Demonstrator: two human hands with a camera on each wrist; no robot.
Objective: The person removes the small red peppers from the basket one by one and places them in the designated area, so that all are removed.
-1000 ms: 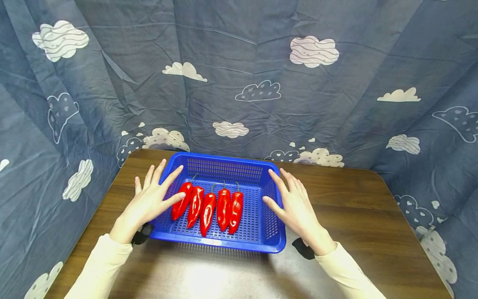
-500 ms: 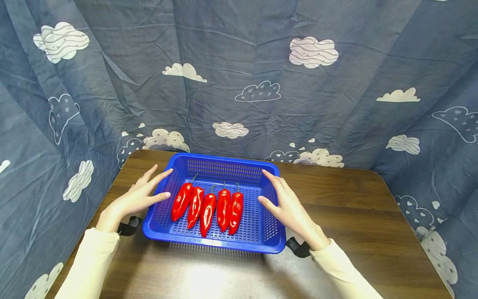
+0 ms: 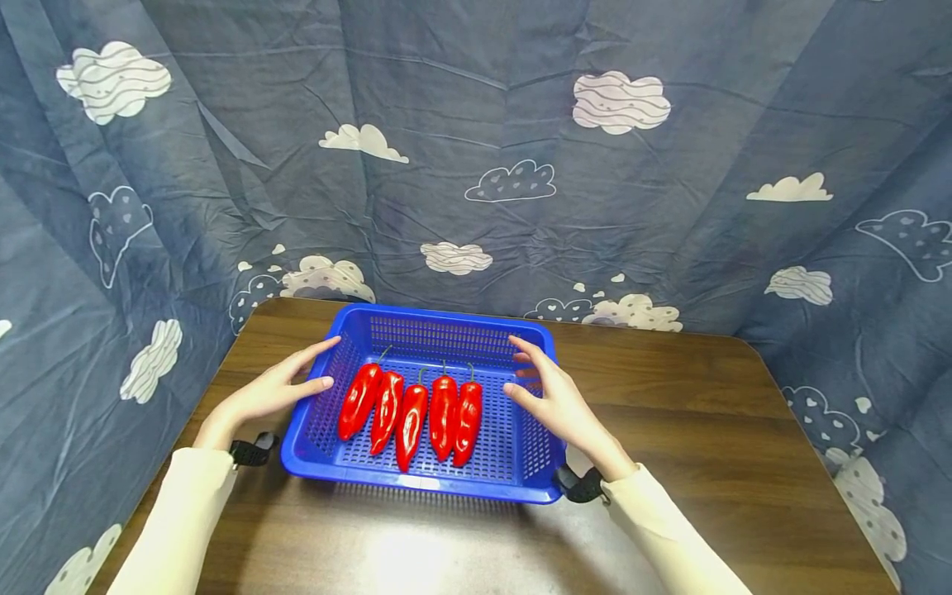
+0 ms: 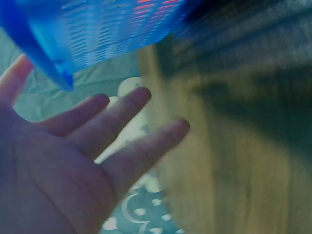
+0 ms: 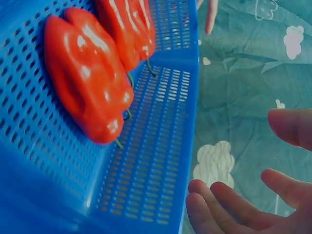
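Several long red peppers (image 3: 411,426) with green stems lie side by side in a blue perforated plastic basket (image 3: 420,483). My left hand (image 3: 260,392) is at the basket's left side, thumb and index finger spread at the rim. In the left wrist view its other fingers (image 4: 146,146) extend below the basket's outer wall (image 4: 102,36), above the table. Over the right rim hovers my right hand (image 3: 561,405), with thumb and fingers loosely bent and nothing between them. The right wrist view has the peppers (image 5: 90,80) close up and the fingers (image 5: 239,204) near the rim.
The basket sits on a brown wooden table (image 3: 684,430), towards its back left. A dark blue curtain (image 3: 461,99) with white clouds hangs right behind the table and along both sides. Bright glare marks the tabletop in front of the basket.
My left hand has moved left, from over the leftmost pepper to the left rim. The right hand has shifted slightly left, its fingers bending a little more. The basket and peppers look unmoved.
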